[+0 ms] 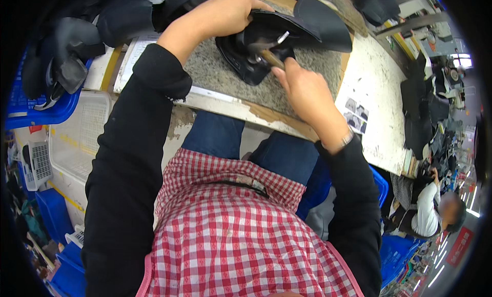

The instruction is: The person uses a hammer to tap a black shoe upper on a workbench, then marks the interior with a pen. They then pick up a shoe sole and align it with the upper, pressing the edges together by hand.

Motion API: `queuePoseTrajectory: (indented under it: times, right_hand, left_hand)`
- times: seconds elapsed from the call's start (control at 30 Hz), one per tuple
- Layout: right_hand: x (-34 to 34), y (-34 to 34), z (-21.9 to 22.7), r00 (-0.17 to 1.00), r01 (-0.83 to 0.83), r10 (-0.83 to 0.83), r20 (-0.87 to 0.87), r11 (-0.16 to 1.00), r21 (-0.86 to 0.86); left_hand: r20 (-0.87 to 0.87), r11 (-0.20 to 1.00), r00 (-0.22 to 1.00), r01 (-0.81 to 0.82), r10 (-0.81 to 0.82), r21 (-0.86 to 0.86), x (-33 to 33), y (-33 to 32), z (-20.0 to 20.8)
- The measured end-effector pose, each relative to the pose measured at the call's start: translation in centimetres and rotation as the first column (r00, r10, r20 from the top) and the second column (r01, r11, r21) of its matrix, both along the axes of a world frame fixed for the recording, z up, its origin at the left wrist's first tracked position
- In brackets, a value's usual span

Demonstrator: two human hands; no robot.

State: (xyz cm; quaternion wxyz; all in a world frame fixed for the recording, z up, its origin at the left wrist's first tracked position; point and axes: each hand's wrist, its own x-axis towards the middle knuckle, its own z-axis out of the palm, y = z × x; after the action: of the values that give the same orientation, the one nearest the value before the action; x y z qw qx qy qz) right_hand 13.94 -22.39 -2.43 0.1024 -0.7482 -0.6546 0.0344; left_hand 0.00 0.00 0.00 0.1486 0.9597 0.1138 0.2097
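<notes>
A black leather boot upper (315,23) lies folded open on a speckled stone slab (220,87) at the table's near edge. My left hand (225,14) is closed on its far left edge, with a finger stretched along the leather. In my right hand (306,89) is a hammer; its wooden handle (272,59) is gripped close to the head. The shiny metal hammer head (281,38), partly blurred, is over the inner side of the leather. Whether it touches the leather I cannot tell.
More black leather pieces (128,17) are heaped at the far left, some in a blue basket (72,105). A clear plastic crate (79,125) stands left of the table. A sheet with printed pictures (356,112) lies at the right. Another person (428,210) is at the far right.
</notes>
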Motion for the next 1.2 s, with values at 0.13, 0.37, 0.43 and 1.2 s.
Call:
queuePoseTrajectory:
  times: [0.13, 0.37, 0.43, 1.2]
  right_hand:
    - [-0.7, -1.7, 0.9, 0.985, 0.033, -0.009, -0.175, 0.991, 0.133]
    - [0.6, -1.9, 1.9, 0.982, 0.064, -0.039, -0.186, 0.99, 0.127]
    - [0.5, -0.8, 0.7, 0.965, 0.152, -0.131, -0.228, 0.986, 0.075]
    - [2.3, -2.8, -4.2, 0.974, 0.172, -0.157, -0.161, 0.982, 0.08]
  left_hand:
    - [0.051, 0.998, 0.998, 0.049, -0.046, -0.045, -0.2, 0.5, -1.2]
    - [-0.051, 0.991, 0.998, -0.037, 0.03, -0.131, 0.6, 1.0, -1.0]
    - [0.021, 0.994, 1.0, 0.009, -0.007, -0.111, 0.1, 1.1, -1.2]
    - [0.242, 0.772, 0.778, -0.43, 0.58, -0.467, -3.2, -9.7, -8.8]
